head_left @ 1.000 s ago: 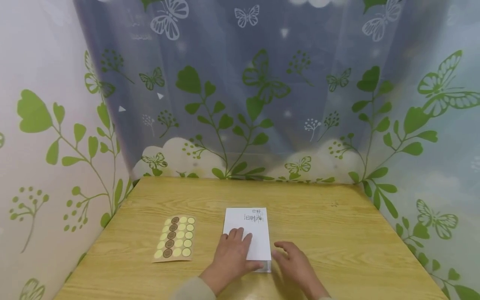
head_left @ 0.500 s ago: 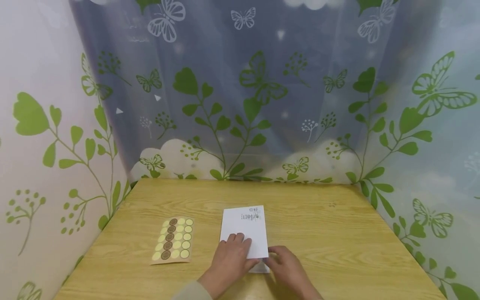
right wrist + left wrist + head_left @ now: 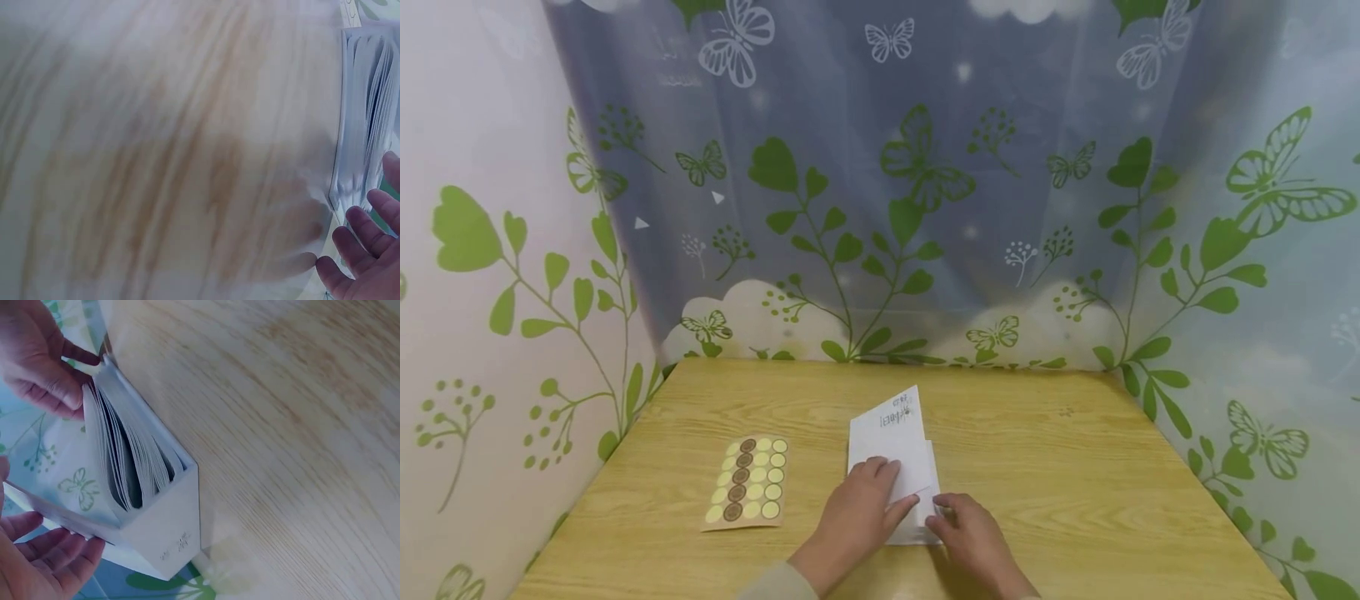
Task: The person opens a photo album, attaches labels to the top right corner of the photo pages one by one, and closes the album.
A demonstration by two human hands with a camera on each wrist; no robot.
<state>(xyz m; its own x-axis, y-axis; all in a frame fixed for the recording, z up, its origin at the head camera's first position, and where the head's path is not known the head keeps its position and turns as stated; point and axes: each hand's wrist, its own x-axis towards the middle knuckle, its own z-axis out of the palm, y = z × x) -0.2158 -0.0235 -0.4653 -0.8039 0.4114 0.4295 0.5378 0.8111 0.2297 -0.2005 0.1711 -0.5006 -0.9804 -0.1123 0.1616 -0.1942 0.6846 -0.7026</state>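
- Raised higher than in the earlier frame, the cover (image 3: 887, 433) of a white book (image 3: 912, 534) stood tilted above the pages (image 3: 147, 450), its printed far corner lifted.
- Work on the book appeared partway along: the cover was up but not laid back flat, and the pages, bowed with gaps among them, were not spread open.
- Clamped on the cover, the left hand (image 3: 857, 510) held it near its free edge, fingers along the outer face.
- At the book's near right corner, the right hand (image 3: 976, 533) had its thumb at the page edges; whether it pinched any pages could not be told.
- Both hands worked over a wood-grain table (image 3: 1060, 467), where the book lay close to the person.
- Well apart on the left, a sticker sheet (image 3: 747, 482) of round yellow and brown labels lay untouched, its rows apparently full.
- Behind hung a curtain (image 3: 1015, 217) printed with butterflies and leafy stems.
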